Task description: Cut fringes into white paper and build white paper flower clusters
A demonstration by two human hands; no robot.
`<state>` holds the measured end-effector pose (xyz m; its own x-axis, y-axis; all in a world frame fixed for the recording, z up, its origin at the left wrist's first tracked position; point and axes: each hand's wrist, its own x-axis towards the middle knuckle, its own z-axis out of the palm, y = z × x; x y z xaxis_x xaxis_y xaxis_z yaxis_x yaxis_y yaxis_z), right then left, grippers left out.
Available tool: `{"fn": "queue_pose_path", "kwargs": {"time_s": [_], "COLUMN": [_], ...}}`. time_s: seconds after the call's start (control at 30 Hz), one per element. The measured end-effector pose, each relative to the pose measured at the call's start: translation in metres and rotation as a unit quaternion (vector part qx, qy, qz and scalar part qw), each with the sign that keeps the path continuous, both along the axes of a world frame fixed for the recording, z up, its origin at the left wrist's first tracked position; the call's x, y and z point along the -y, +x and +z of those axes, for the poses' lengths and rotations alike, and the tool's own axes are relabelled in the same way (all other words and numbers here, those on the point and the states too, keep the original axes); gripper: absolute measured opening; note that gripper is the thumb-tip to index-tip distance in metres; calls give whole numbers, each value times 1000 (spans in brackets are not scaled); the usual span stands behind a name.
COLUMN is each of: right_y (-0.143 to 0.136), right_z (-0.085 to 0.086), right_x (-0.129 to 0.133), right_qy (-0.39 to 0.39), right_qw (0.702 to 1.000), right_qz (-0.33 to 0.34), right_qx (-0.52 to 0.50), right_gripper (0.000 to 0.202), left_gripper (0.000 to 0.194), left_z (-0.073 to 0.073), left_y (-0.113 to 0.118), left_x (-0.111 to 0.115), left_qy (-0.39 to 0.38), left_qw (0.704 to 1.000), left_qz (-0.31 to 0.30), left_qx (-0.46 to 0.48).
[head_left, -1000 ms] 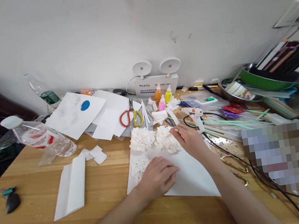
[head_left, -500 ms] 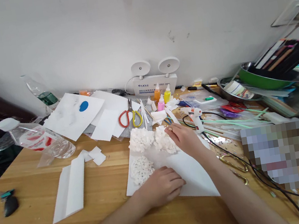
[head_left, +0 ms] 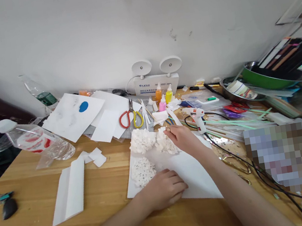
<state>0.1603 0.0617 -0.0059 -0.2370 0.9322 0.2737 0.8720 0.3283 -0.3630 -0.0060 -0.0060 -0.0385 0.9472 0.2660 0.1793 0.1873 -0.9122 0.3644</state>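
Observation:
My right hand (head_left: 180, 136) is pinched over the right-hand cluster of ruffled white paper (head_left: 165, 146). A small pale tip shows at its fingertips, but what they hold is too small to make out. My left hand (head_left: 167, 187) rests palm down on a white sheet (head_left: 198, 176), its fingers loosely bent and slightly apart, with nothing visible in them. Beside its knuckles sits a rounded, dark-specked white cluster (head_left: 143, 172). Another ruffled white cluster (head_left: 142, 141) lies at the sheet's far left corner.
Behind the sheet lie scissors (head_left: 131, 117) and small paint bottles (head_left: 161, 103). A glue gun (head_left: 198, 119) stands at the right, its black cable (head_left: 232, 152) running forward. Leftward are folded paper (head_left: 71, 190), small paper squares (head_left: 97, 156) and a water bottle (head_left: 39, 142).
My right hand has shifted very slightly left over the paper cluster. My left hand stays in place on the sheet.

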Motion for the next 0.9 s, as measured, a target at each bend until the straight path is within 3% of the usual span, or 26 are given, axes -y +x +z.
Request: {"fn": "queue_pose_path", "kwargs": {"time_s": [0.37, 0.7, 0.9], "right_y": [-3, 10, 20], "right_z": [-10, -2, 10], "right_x": [-1, 1, 15], "right_qy": [23, -12, 15], "right_qw": [999, 996, 986], "right_qz": [-19, -72, -103], "right_qx": [-18, -54, -130], "right_gripper": [29, 32, 32], "left_gripper": [18, 22, 22], "left_z": [1, -3, -1], "left_y": [0, 2, 1], "left_x": [0, 1, 2], "left_qy": [-1, -8, -10], "left_qw": [1000, 1000, 1000], "left_qz": [-3, 20, 24], "left_qx": [-3, 3, 7]}}
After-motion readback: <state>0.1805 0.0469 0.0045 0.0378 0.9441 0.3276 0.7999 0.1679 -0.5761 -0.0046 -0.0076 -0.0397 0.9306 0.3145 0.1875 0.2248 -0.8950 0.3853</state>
